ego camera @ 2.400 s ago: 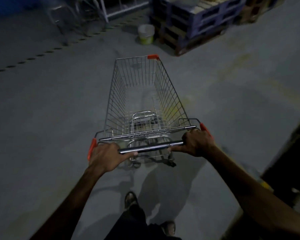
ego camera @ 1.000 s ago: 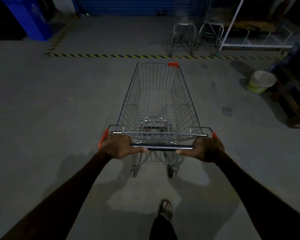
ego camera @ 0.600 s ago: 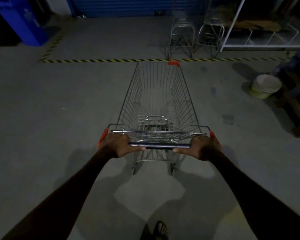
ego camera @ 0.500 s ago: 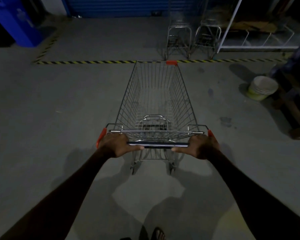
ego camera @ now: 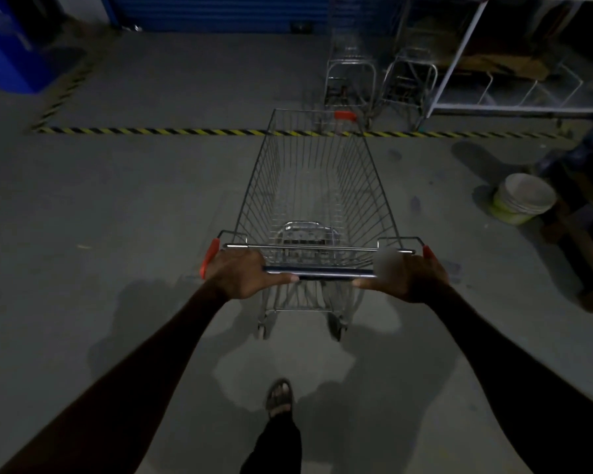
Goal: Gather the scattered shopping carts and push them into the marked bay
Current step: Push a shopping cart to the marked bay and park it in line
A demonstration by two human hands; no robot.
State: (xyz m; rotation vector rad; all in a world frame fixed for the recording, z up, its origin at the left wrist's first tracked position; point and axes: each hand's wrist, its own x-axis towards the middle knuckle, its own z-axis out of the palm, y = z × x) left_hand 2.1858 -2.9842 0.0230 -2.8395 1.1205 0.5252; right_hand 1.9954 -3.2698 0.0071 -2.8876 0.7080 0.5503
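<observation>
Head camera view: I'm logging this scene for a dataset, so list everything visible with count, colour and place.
Silver wire shopping cart with orange corner caps: 1, centre, empty, nose at the tape.
Dark cart handle bar: 1, between both hands.
Yellow-black striped floor tape: 1 line across, another running back at left.
Parked metal carts: 2, silver, beyond the tape.
White metal rack: 1, upper right.
Pale lidded bucket: 1, right.
Blue bin: 1, upper left.
Blue roller shutter: 1, top.
Dark pallet stack: right edge.
Sandalled foot: 1, bottom centre.
Left hand, right hand: gripping the bar.
</observation>
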